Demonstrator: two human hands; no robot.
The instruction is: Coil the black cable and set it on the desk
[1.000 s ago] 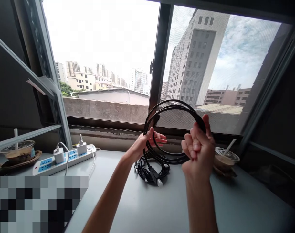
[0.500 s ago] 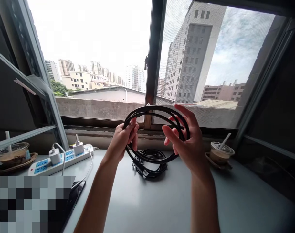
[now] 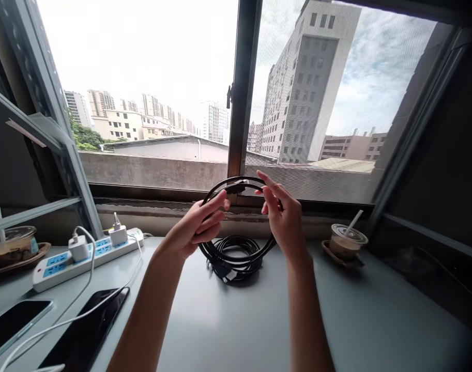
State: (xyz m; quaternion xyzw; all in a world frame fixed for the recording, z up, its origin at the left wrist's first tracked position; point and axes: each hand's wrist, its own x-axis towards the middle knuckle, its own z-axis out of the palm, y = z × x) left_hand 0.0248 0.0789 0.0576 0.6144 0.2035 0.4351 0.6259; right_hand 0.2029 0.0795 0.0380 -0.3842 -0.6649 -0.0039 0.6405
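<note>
A coil of black cable [image 3: 236, 258] is held up in loops between my two hands, above the table. On its left side, my left hand [image 3: 199, 222] has the loops between thumb and fingers, the fingers only loosely bent. My right hand [image 3: 284, 214] pinches the upper right of the loops with thumb and fingers. At the top of the coil a dark plug end [image 3: 237, 187] shows between the hands. Below and behind it, a second coil of black cable [image 3: 241, 279] lies on the table, with light-coloured connector ends at its front.
A white power strip [image 3: 90, 258] with two chargers stands at the left. Two phones, one a black phone [image 3: 86, 325], lie nearer with white cables. Lidded drink cups stand at the far left and at the right, the right cup [image 3: 346, 240] on a holder. A window [image 3: 236, 103] is behind.
My right hand has moved left and its spread fingers have closed on the loops. The coil has turned, bringing the plug end to the top. My left fingers have straightened somewhat.
</note>
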